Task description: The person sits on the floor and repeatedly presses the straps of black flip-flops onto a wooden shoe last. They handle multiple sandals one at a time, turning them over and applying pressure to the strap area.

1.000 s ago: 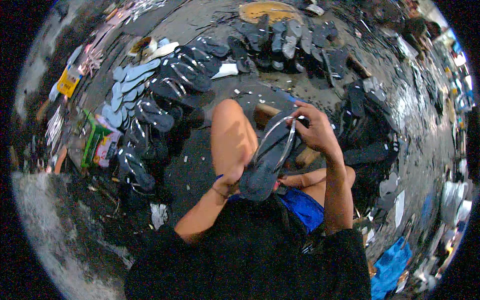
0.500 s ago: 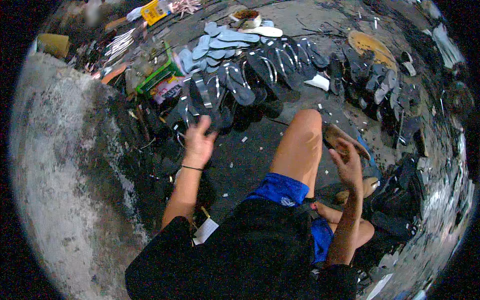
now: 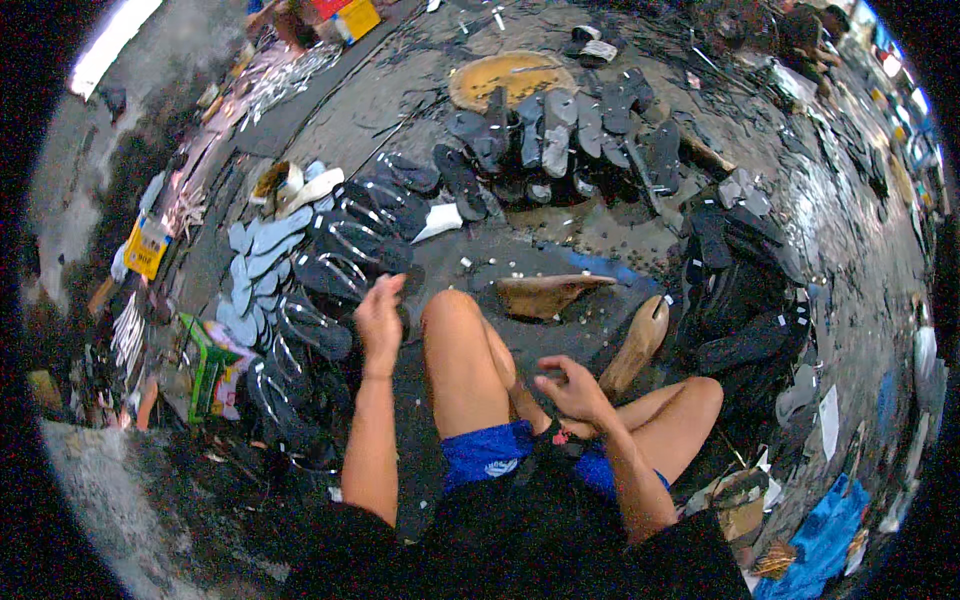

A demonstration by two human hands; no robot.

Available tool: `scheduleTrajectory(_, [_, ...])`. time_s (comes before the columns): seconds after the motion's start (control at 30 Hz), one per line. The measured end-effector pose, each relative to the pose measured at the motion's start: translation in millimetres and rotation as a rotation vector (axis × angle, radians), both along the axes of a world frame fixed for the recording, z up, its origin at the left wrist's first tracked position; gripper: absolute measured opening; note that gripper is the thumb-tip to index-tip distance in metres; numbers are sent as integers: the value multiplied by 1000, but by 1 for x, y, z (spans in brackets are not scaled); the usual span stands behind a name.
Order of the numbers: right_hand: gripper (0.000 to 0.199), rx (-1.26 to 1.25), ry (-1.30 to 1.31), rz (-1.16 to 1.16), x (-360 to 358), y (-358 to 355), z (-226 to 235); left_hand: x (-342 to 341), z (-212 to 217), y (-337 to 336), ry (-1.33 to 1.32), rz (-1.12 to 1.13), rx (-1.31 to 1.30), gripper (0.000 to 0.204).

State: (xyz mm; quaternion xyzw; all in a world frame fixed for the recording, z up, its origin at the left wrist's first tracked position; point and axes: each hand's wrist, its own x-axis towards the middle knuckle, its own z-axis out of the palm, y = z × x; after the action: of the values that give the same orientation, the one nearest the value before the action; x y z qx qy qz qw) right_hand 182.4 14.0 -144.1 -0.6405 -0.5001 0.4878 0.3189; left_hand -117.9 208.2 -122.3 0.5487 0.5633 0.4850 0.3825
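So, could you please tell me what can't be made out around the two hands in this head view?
- Left hand: motion-blurred, so whether it touches the dark sandals beside it is unclear.
- Right hand: fingers curled; whether anything small sits in them cannot be told.
- Items by the yellow packet: too small, bent by the fisheye rim.

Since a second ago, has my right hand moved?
Yes. The right hand let go of the sandal it held up beyond the raised knee and dropped nearer the body, over the lap, fingers loosely curled and empty.

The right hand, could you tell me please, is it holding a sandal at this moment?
No, the right hand is empty, its fingers loosely curled above the crossed legs, with no sandal in it.
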Motion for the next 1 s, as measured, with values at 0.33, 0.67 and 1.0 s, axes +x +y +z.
scheduleTrajectory(0.33, [41, -212, 149, -396, 42, -107, -23, 158, -155, 220, 726, 207, -411, 93])
scheduleTrajectory(0.67, [30, 152, -10, -544, 49, -13, 28, 167, -14, 22, -390, -43, -426, 25])
scheduleTrajectory(1.0, [41, 109, 503, -275, 10, -17, 50, 150, 90, -134, -279, -440, -104, 53])
